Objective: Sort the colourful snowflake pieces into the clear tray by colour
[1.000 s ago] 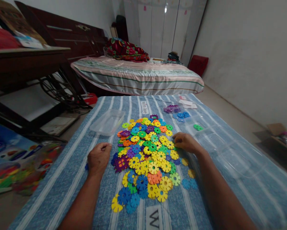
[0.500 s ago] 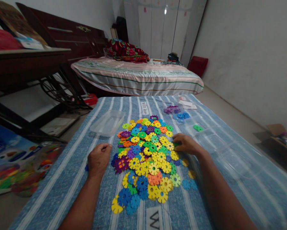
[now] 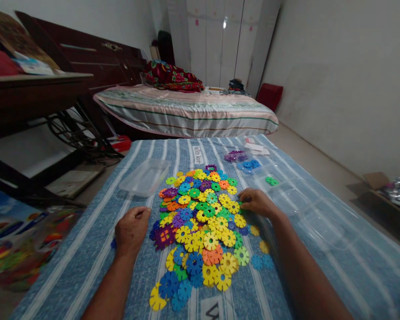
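Observation:
A heap of flat plastic snowflake discs (image 3: 201,222) in yellow, blue, green, purple and orange lies on a blue striped cloth (image 3: 93,249). My left hand (image 3: 131,230) rests on the cloth at the heap's left edge, fingers curled into a loose fist with nothing seen in it. My right hand (image 3: 257,202) sits at the heap's right edge, fingers bent and pinched down among the discs; a bit of green shows at the fingertips, but I cannot tell if it is held.
An empty clear tub (image 3: 145,176) stands left of the heap. Clear tubs at the right hold purple discs (image 3: 235,155), blue discs (image 3: 249,164) and a green disc (image 3: 271,181). A larger clear container (image 3: 320,222) lies right. A bed (image 3: 186,111) stands behind, a dark table (image 3: 29,89) at left.
The view has shifted slightly, so the scene sits a bit lower and to the left. Both hands stay where they were at the heap's edges.

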Demonstrator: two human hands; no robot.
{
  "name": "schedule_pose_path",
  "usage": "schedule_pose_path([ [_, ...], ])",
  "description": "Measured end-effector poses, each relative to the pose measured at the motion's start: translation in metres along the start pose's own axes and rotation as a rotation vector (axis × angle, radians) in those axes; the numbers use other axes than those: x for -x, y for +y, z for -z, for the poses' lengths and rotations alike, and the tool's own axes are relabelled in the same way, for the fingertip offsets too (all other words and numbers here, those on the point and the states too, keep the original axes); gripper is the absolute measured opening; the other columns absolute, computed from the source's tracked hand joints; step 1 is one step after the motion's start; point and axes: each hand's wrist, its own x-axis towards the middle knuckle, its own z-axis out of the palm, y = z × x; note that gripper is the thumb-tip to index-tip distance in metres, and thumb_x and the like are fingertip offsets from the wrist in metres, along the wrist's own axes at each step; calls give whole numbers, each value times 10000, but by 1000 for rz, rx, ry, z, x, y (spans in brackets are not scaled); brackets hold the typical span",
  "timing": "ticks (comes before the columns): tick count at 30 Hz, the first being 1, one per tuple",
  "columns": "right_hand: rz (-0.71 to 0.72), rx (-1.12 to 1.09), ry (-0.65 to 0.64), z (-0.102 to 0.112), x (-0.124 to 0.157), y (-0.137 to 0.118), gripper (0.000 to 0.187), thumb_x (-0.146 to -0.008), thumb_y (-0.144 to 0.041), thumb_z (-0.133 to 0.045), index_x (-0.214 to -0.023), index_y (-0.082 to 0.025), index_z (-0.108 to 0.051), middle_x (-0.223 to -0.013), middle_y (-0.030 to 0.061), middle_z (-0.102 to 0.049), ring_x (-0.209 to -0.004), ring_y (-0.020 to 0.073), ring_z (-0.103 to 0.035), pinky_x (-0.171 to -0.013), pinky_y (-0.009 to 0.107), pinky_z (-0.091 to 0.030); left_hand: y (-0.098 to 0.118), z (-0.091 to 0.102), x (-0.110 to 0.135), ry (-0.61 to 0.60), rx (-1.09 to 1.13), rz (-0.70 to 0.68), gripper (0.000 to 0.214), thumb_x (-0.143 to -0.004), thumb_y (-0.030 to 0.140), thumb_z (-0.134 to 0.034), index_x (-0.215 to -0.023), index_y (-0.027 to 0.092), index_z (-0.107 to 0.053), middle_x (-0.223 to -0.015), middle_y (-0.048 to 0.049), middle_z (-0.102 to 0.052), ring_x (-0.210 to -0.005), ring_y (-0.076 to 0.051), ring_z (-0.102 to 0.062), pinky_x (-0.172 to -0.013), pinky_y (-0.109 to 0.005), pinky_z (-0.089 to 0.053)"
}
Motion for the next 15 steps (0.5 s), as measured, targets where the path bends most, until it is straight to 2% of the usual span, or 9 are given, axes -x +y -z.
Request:
schedule_pose_path([
  [6,-27,-74,36,-3,0,1,56,-679,-212,-715,-732,-196,-715,-830,12,-737,-752,178,-650,-721,289,-520,-1,1,0,-14,3,8,255,-665,475,-559,-725,250,-664,-798,-13,-726,-795,-234,-673,-841,-338,-531],
  [11,-50,-130,23,-2,2,-7,135,-722,-320,-678,-692,-189,-685,-615,-25,-630,-584,134,-543,-555,241,-402,0,2,0,-12,4,14,239,-663,469,-561,-715,257,-659,-806,-14,-731,-806,-237,-673,-821,-333,-526],
  [15,-8,-137,156,-3,2,-17,190,-741,-386,-660,-688,-204,-660,-627,-16,-635,-588,145,-553,-563,256,-416,0,2,0,-20,16,8,245,-663,475,-558,-717,260,-660,-816,-18,-737,-819,-241,-677,-818,-334,-521],
])
